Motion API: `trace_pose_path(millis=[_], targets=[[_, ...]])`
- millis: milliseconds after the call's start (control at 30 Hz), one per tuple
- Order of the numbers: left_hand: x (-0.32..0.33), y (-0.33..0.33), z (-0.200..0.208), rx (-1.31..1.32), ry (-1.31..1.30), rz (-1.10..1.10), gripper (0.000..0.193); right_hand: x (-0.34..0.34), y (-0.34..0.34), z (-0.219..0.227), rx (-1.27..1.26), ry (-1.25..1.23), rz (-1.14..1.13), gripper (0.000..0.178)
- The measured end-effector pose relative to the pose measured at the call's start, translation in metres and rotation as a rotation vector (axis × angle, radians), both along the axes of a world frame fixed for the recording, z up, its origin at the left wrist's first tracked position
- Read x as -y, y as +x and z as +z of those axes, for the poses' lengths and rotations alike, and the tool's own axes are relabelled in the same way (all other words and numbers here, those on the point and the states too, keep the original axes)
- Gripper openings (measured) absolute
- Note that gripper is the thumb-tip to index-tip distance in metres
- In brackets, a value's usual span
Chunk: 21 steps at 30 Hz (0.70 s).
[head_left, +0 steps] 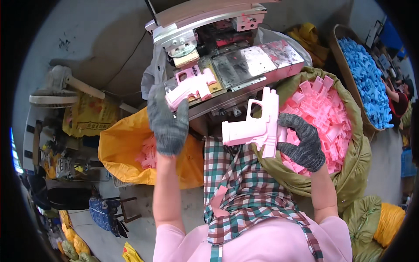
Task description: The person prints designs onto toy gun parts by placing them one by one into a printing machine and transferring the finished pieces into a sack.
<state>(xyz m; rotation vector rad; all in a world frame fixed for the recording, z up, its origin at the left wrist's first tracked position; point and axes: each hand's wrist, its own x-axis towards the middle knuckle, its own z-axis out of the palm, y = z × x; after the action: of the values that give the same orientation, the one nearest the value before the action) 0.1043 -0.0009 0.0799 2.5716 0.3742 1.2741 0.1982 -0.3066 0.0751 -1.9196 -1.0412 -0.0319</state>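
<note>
My right hand (pixel 304 142), in a dark grey knit glove, grips a pink plastic toy pistol (pixel 269 129) by one side, between thumb and fingers. It is held up in front of my checked apron. My left hand (pixel 168 124), gloved in grey, pinches the near end of another pink toy pistol (pixel 190 91) at the front of a pad printing machine (pixel 209 39). That pistol lies over the fixture (pixel 216 87), under a pale pad (pixel 187 58). Dark marks show on pink plastic just behind it.
An olive sack (pixel 362 148) heaped with pink toy pistol parts stands at my right. An orange sack (pixel 120 148) at the left holds a few pink pieces. Blue pieces (pixel 364 78) fill a long container at the far right, near another person (pixel 398 102). A fan (pixel 54 87) stands left.
</note>
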Motion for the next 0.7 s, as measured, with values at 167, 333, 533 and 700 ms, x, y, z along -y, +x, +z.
trace_pose_path(millis=[167,333,533,700], targets=[[-0.009,0.015,0.049,-0.622,0.187,0.065,0.057,-0.018,0.004,0.009,-0.063,0.049,0.107,0.06],[-0.004,-0.037,-0.008,-0.315,0.342,0.033,0.056,-0.062,0.029,0.021,0.071,0.147,0.198,0.049],[-0.051,-0.138,-0.053,-0.455,0.071,0.548,0.072,-0.149,0.072,0.017,0.163,0.068,0.37,0.041],[-0.068,-0.17,-0.057,-0.67,-0.007,0.608,0.082,-0.184,0.106,0.009,0.476,0.02,0.443,0.036]])
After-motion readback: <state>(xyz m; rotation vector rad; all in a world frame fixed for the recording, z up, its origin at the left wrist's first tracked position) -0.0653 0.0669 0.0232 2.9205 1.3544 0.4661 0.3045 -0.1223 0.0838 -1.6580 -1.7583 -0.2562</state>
